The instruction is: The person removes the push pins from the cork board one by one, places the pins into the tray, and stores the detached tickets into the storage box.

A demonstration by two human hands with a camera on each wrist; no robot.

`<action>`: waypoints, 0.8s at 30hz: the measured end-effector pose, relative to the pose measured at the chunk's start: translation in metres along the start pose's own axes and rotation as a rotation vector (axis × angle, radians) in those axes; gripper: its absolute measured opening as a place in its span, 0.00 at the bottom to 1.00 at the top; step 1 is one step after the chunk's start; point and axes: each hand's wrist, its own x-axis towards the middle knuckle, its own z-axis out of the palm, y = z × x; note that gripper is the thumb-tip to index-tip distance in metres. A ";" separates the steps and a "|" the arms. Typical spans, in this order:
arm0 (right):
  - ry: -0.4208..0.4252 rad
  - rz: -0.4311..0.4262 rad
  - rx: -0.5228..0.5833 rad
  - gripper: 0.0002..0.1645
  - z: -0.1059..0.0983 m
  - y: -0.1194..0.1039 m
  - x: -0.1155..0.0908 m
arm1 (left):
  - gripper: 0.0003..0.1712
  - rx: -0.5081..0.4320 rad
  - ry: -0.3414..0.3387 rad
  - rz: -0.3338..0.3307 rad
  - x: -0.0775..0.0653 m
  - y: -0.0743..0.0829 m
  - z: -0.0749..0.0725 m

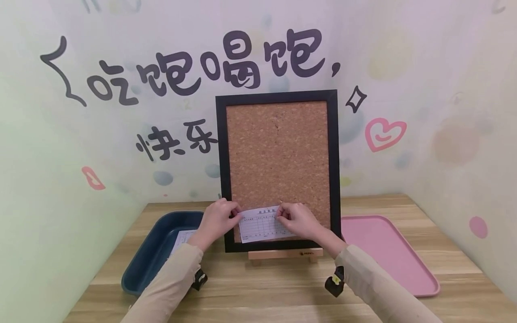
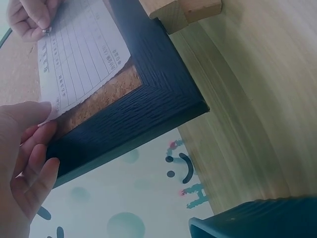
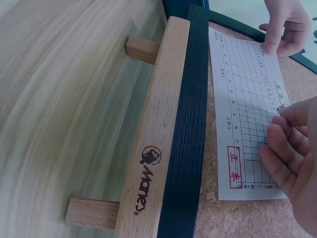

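Observation:
A white printed form slip (image 1: 258, 228) lies against the lower part of a cork board (image 1: 278, 152) with a black frame (image 1: 334, 161). At the slip's upper left corner my left hand (image 1: 218, 219) pinches the paper between thumb and fingers. My right hand (image 1: 300, 220) is at the slip's top edge, right of its middle. Between its thumb and index finger is a small silvery pin (image 2: 47, 30), mostly hidden by the fingertips. In the right wrist view, a red stamped box (image 3: 235, 167) shows on the slip.
The board stands on a wooden easel (image 1: 284, 254) on the wood-grain table (image 1: 278, 291). To the left is a dark blue tray (image 1: 137, 269) with white paper (image 1: 179, 240) in it. A pink tray (image 1: 387, 255) lies to the right. A printed wall (image 1: 181, 27) rises behind.

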 end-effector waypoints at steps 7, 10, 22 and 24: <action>0.002 -0.028 0.004 0.03 -0.001 0.001 -0.001 | 0.04 -0.006 -0.016 -0.009 0.000 -0.001 0.003; -0.006 -0.032 0.008 0.03 -0.002 0.001 -0.001 | 0.04 -0.022 -0.006 -0.007 -0.001 -0.001 0.003; -0.022 -0.045 -0.011 0.04 -0.014 0.009 -0.008 | 0.02 -0.170 -0.006 -0.118 -0.003 -0.005 -0.003; -0.020 -0.044 -0.018 0.04 -0.018 0.010 -0.010 | 0.02 -0.181 0.004 -0.130 -0.005 -0.008 -0.005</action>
